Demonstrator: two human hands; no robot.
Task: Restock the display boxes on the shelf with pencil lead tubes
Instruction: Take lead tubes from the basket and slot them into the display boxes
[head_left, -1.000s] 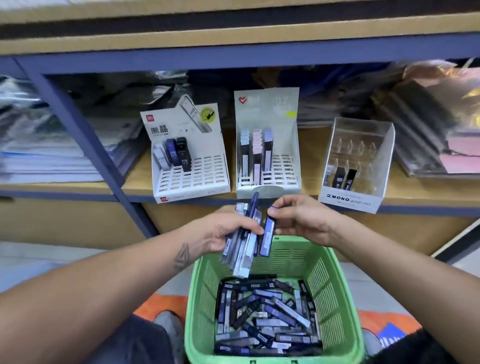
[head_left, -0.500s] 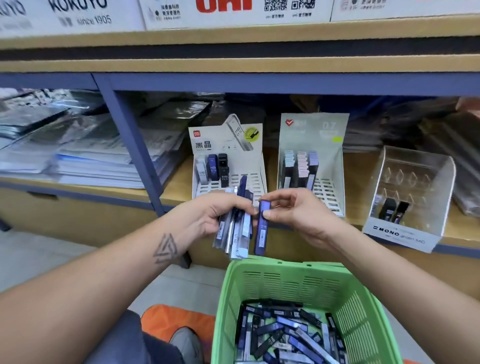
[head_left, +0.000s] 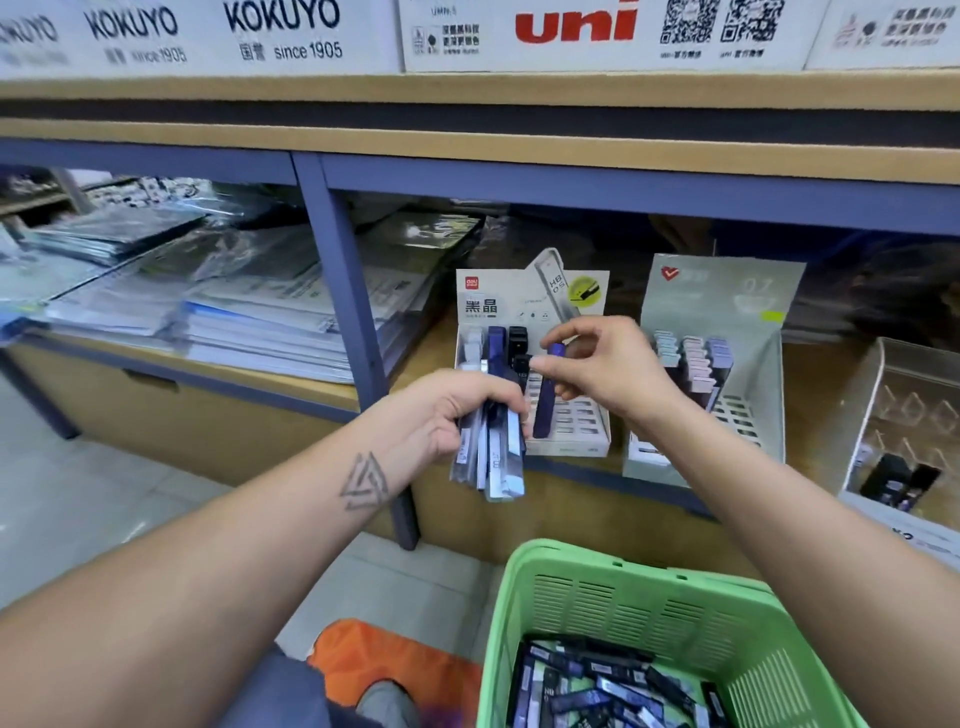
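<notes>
Near: green basket (head_left: 613, 577) holds loose lead tubes. Left hand (head_left: 457, 410) grips a bundle of tubes (head_left: 493, 457). Right hand (head_left: 608, 364) pinches one blue tube (head_left: 544, 405) over the white display box (head_left: 571, 415). Step: slotting; needs vertical drop into an empty slot. Neighbouring grey box (head_left: 727, 322) crowds right; shelf beam (head_left: 623, 182) sits low overhead.

head view, down toward near shelf (head_left: 519, 519)

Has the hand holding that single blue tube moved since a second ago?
Yes. The right hand with the blue tube was over the green basket; now it is up by the white display box on the shelf.
</notes>
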